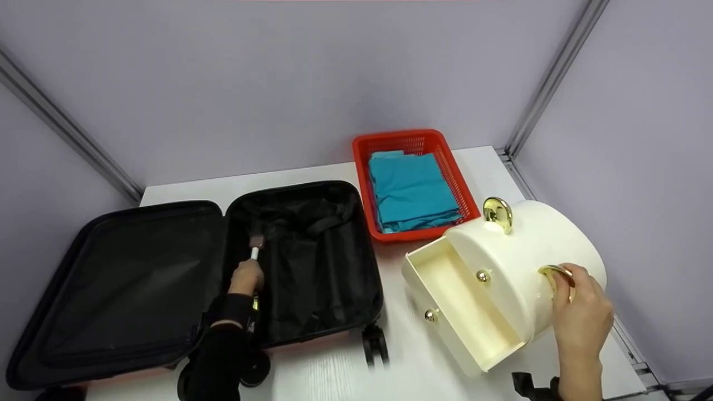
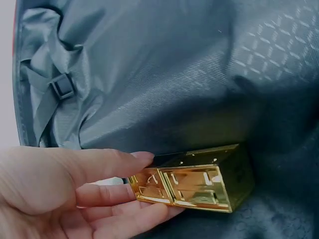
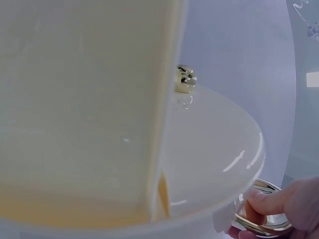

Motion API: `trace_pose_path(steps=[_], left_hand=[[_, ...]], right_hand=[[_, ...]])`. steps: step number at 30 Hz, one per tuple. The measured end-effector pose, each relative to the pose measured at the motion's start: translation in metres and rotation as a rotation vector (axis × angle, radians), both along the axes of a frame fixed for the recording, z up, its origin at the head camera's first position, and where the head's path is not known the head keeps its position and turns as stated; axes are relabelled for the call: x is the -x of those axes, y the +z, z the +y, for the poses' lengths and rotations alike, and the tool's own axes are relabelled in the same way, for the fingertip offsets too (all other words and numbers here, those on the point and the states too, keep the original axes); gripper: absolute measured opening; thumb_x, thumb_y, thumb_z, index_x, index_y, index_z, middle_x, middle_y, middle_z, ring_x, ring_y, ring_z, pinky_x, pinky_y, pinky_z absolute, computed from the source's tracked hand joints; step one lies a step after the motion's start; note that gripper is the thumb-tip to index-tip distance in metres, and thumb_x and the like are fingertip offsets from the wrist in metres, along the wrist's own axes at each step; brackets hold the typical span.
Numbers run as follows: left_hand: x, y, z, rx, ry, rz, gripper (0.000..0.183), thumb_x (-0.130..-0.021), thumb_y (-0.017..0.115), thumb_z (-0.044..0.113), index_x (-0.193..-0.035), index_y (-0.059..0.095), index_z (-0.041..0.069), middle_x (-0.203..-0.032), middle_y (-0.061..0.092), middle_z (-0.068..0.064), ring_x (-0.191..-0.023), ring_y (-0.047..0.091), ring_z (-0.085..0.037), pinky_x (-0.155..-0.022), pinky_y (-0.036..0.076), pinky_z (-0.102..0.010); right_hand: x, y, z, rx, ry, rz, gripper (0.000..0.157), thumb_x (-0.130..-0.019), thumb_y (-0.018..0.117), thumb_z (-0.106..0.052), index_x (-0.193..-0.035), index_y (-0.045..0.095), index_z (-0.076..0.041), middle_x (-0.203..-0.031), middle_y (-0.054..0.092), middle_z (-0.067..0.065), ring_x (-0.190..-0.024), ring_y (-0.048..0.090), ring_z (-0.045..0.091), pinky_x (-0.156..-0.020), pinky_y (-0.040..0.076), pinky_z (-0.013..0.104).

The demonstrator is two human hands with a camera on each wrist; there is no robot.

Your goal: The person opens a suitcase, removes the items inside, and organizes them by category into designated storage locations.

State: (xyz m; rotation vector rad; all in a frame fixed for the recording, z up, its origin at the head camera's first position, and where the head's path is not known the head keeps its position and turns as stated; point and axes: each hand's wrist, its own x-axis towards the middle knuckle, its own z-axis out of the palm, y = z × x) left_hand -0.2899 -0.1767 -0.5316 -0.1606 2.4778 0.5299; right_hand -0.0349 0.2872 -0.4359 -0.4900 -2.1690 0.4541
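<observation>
My left hand point(image 1: 247, 277) is down inside the open black suitcase point(image 1: 334, 289). In the left wrist view, its thumb and fingers grip one end of a gold box-shaped thing point(image 2: 197, 186) against the dark lining; its exact kind is unclear. A small piece with a white stem and brownish end point(image 1: 257, 241) shows beyond the fingers in the head view. My right hand point(image 1: 584, 312) holds a gold handle point(image 1: 548, 271) on the side of a cream rounded drawer box point(image 1: 548, 234). The box's lower drawer point(image 1: 462, 295) is pulled out, with its visible floor bare.
A red basket point(image 1: 365, 184) with folded teal cloths point(image 1: 412, 189) stands at the back, between suitcase and drawer box. The suitcase lid point(image 1: 139, 284) lies open on the left. Gold trim point(image 1: 255, 301) shows by the left wrist. Walls enclose the white table point(image 1: 334, 373).
</observation>
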Motion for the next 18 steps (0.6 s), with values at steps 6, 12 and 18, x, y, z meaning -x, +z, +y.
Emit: trace_pose_path(steps=[6,12,18], left_hand=[[-0.001,0.01,0.001,-0.012,-0.033,0.087,0.029,-0.08,0.054,-0.003,-0.107,0.051,-0.013,-0.088,0.054,-0.024,-0.065,0.052,-0.027,-0.051,0.041,-0.032],[-0.006,0.029,0.012,-0.031,-0.039,0.33,0.038,-0.074,0.062,0.002,-0.107,0.052,-0.011,-0.103,0.052,-0.032,-0.084,0.055,-0.04,-0.064,0.045,-0.043],[-0.017,0.058,0.036,-0.09,-0.072,0.541,0.01,-0.069,0.066,0.003,-0.072,0.058,-0.001,-0.078,0.06,-0.019,-0.069,0.057,-0.032,-0.057,0.044,-0.041]], right_hand=[[0.0,0.0,0.0,0.0,0.003,0.007,0.015,-0.078,0.065,-0.001,-0.091,0.06,0.005,-0.08,0.06,0.025,-0.071,0.058,0.041,-0.055,0.042,0.049],[-0.001,0.001,-0.001,0.009,0.002,0.013,0.015,-0.077,0.065,-0.001,-0.091,0.06,0.004,-0.08,0.06,0.025,-0.072,0.057,0.04,-0.058,0.04,0.047],[0.0,0.001,-0.001,0.004,0.01,0.022,0.015,-0.077,0.065,0.0,-0.091,0.06,0.004,-0.08,0.06,0.025,-0.071,0.057,0.039,-0.059,0.04,0.047]])
